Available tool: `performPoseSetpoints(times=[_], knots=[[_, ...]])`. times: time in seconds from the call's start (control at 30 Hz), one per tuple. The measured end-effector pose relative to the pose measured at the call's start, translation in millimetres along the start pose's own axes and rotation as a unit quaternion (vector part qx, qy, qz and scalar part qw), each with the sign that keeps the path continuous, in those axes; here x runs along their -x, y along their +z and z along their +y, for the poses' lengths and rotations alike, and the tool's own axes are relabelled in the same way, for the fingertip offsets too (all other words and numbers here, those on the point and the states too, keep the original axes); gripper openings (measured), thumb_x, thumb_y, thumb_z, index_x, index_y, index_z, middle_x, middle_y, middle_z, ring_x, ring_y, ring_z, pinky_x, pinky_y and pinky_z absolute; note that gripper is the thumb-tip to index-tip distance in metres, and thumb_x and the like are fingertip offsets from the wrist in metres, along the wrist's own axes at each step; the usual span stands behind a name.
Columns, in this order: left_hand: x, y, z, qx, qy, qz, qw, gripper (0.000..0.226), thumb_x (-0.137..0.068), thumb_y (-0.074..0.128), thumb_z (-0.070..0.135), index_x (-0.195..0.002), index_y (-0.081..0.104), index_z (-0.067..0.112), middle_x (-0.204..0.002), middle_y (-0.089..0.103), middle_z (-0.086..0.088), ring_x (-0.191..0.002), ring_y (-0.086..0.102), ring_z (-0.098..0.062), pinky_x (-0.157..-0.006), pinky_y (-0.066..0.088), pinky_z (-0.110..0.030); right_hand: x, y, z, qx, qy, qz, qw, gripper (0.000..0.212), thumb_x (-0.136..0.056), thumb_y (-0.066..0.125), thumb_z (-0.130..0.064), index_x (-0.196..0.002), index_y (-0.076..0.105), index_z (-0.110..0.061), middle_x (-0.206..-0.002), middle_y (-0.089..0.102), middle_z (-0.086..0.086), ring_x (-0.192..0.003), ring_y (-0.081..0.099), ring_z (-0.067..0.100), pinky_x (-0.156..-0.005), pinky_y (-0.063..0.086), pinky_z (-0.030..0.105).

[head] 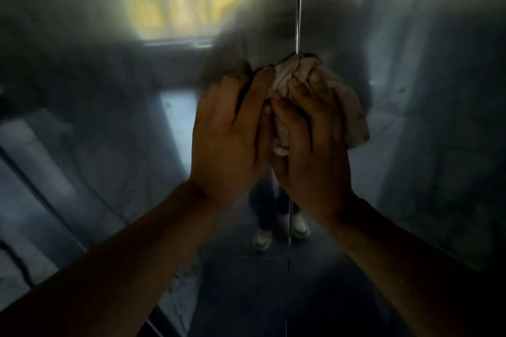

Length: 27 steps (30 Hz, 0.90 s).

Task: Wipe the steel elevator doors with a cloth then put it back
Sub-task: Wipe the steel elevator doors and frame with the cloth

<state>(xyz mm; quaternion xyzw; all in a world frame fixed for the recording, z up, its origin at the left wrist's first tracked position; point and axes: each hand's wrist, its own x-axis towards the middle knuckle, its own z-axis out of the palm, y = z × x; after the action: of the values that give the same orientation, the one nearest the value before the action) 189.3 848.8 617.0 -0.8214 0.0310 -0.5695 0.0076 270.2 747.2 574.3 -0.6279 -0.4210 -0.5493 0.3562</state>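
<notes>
Two brushed steel elevator doors fill the view, the left door (109, 123) and the right door (438, 117), meeting at a thin vertical seam (300, 3). A crumpled, stained beige cloth (353, 112) is pressed against the steel over the seam at mid height. My right hand (312, 145) grips the cloth with fingers curled into its folds. My left hand (232, 139) lies right beside it, fingers together, its fingertips touching the cloth's left edge. Part of the cloth is hidden behind both hands.
The doors mirror a blurred room: bright yellowish windows (175, 3) at the top, pale floor areas at the left, and a standing person's legs and light shoes (279, 232) low at the seam.
</notes>
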Motion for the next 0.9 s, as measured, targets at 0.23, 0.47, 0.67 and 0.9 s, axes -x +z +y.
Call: performPoseSetpoints(times=[0.23, 0.47, 0.67, 0.9], knots=[[47, 16, 4, 0.002, -0.004, -0.008, 1.000, 0.046, -0.103, 0.034, 0.028, -0.130, 0.060, 0.000, -0.112, 0.063, -0.021, -0.095, 0.058, -0.032, -0.078, 0.046, -0.045, 53, 7, -2, -0.025, 0.003, -0.013, 1.000, 0.037, -0.095, 0.065, -0.019, -0.128, 0.057, -0.003, -0.139, 0.038, 0.011, -0.136, 0.037, 0.039, -0.105, 0.040, 0.058], [101, 33, 11, 0.013, -0.009, -0.038, 0.999, 0.047, -0.103, 0.034, 0.028, -0.130, 0.058, -0.003, -0.116, 0.063, -0.025, -0.102, 0.062, -0.039, -0.079, 0.049, -0.047, 114, 13, -6, -0.037, 0.016, -0.039, 0.998, 0.044, -0.098, 0.061, -0.023, -0.135, 0.042, -0.010, -0.140, 0.032, 0.011, -0.138, 0.029, 0.037, -0.105, 0.040, 0.059], [165, 53, 12, -0.008, -0.024, -0.047, 0.999, 0.040, -0.099, 0.049, 0.019, -0.134, 0.055, 0.001, -0.115, 0.061, -0.018, -0.092, 0.060, -0.037, -0.072, 0.046, -0.047, 177, 18, -6, -0.028, 0.011, -0.053, 0.998, 0.045, -0.093, 0.069, -0.016, -0.131, 0.046, -0.008, -0.137, 0.036, 0.012, -0.137, 0.033, 0.038, -0.105, 0.041, 0.058], [235, 82, 18, -0.011, -0.038, -0.038, 0.998, 0.039, -0.100, 0.051, 0.017, -0.135, 0.052, 0.001, -0.119, 0.053, -0.013, -0.093, 0.059, -0.037, -0.072, 0.045, -0.046, 246, 25, -4, -0.028, 0.004, -0.068, 0.997, 0.051, -0.087, 0.074, -0.011, -0.130, 0.047, -0.008, -0.136, 0.037, 0.012, -0.136, 0.033, 0.039, -0.107, 0.039, 0.058]])
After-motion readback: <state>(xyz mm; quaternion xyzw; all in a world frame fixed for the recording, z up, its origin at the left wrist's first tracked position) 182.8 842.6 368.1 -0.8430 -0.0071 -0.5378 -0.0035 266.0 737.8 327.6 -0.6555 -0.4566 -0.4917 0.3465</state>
